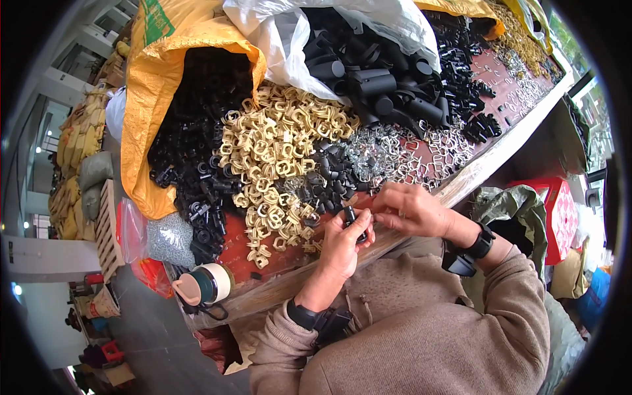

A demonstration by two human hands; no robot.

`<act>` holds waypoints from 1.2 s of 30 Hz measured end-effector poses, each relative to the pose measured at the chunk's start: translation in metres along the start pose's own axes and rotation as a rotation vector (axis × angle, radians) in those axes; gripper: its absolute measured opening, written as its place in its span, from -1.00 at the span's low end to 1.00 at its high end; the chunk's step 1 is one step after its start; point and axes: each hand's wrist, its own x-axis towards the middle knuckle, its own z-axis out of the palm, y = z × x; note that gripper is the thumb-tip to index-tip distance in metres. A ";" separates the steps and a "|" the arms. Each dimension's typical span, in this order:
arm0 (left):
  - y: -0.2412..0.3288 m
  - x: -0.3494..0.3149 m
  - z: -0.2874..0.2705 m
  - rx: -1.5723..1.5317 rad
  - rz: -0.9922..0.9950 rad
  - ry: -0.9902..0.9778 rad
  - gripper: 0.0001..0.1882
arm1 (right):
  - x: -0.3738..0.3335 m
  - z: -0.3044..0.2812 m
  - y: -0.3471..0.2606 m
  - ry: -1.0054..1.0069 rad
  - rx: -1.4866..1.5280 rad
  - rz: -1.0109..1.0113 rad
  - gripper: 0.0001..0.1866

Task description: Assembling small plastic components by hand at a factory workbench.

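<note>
- L hand (339, 249): fingers closed round blk part (349, 212), its end poking up past the thumb; part is held at the worktop's near edge.
- R hand (416, 209): fingers bent, tips drawn together just beside the part. Can't tell if they pinch a small pc. or touch the part.
- Step, judged: fine two-handed work at the part. Rec.: firm L grip, thumb clear of the end; R fingertips in line w/ its axis; any pressure straight, as a tilted pc. may bind.
- Hands best well in over worktop (283, 261), so a dropped pc. is caught there, not in the lap.
- Cup (213, 283): near edge, left, well apart from hands. L elbow to stay clear.
- Beyond hands: blk caps (331, 179), tan rings (271, 146), wire hooks (431, 157). Heaps meet at edges; check each pc. on pick-up.
- Farther: blk fittings (201, 187) at mouth of orange sack (140, 131); blk tubes (372, 83) at white sack (271, 36).
</note>
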 end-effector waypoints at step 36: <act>0.001 -0.019 -0.023 -0.235 -0.089 -0.144 -0.65 | 0.000 0.017 -0.022 -0.041 0.118 -0.026 -0.86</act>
